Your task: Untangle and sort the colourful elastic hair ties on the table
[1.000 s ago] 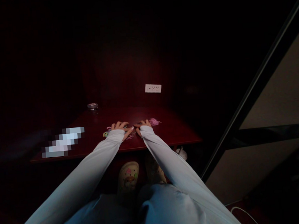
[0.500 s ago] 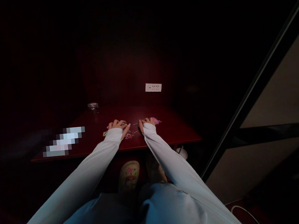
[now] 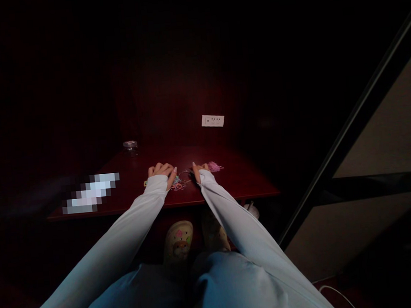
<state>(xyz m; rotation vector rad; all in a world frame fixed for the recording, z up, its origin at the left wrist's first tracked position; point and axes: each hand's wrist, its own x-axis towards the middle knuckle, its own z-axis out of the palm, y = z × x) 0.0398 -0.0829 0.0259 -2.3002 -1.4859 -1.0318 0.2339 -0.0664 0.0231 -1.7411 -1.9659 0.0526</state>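
A loose heap of small coloured bands [image 3: 178, 185], looking like hair ties, lies on the dark red table [image 3: 240, 179]. My left hand [image 3: 162, 170] rests over the heap's left side, palm down, fingers arched and thumb apart. A yellow-green band [image 3: 145, 183] peeks out beside it. To the right, my right hand [image 3: 200, 169] is low over the table with its thumb stretched away from bent fingers. Touching or close to those fingers lies a bunch of thin pink bands [image 3: 215, 166]. What lies under either palm is hidden.
A clear lidded jar [image 3: 130, 148] stands at the back left. A blurred-out pale object [image 3: 93, 192] lies at the left. On the back wall is a white socket panel [image 3: 213, 120]. Below the front edge are clogs [image 3: 179, 240]; a dark frame [image 3: 349, 112] slants at right.
My right hand has lifted its thumb away from its fingers, and more of the pink bunch shows. The left hand's fingers have drawn in slightly, uncovering more bands. The view has shifted a little.
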